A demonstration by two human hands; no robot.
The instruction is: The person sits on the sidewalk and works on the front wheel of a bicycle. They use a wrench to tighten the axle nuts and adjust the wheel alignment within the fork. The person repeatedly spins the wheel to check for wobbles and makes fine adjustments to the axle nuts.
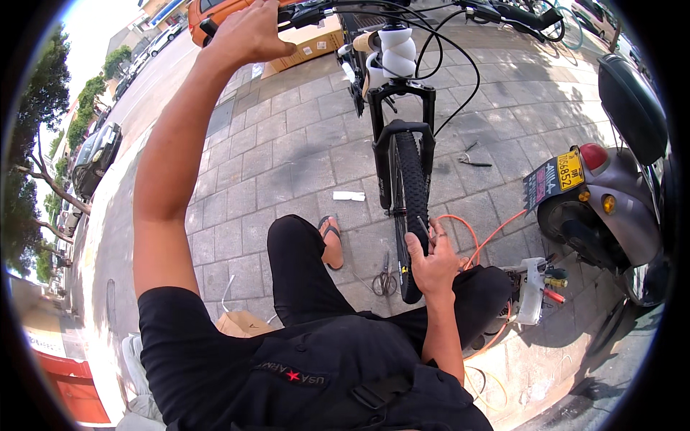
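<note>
A bicycle stands in front of me, its knobby front tire (411,165) pointing toward me between my knees. My left hand (248,36) is closed over the handlebar grip (208,29) at the upper left, thumb stretched along the near side; its fingertips are partly cut off by the picture's edge. Beside the lower right of the tire is my right hand (435,267), thumb and fingers bent around a thin greyish thing too small to name. The black suspension fork (381,161) rises above the wheel, and white foam wrapping (397,54) covers the frame behind it.
Scissors (384,282) lie left of the tire, pliers (474,159) to its right. An orange hose (496,233) crosses the paving. At right stand a parked scooter (611,194) and a white tool holder (532,291). A large cardboard box (309,47) lies behind the bicycle.
</note>
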